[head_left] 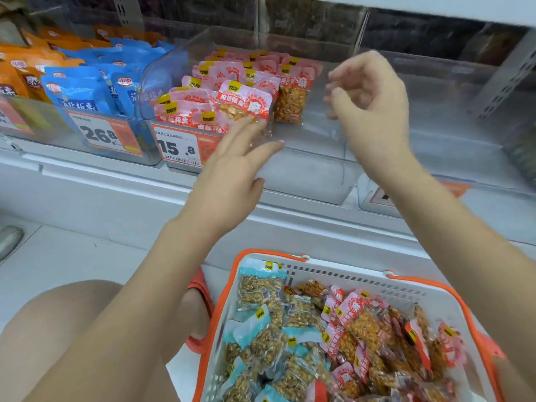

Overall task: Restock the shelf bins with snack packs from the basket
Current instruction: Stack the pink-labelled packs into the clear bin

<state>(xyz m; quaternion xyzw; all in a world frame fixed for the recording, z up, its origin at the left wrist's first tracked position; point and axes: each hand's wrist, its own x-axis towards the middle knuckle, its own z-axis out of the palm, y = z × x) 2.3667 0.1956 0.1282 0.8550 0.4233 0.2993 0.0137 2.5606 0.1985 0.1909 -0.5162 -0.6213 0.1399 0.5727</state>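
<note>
Over one basket (333, 275), two hands (232, 175) (374, 111) (both empty).

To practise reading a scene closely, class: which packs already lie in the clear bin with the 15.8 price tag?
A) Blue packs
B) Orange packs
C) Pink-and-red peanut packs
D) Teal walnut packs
C: the clear bin behind the 15.8 price tag holds pink-and-red peanut packs; the blue packs sit in the neighbouring bin to its left.
</note>
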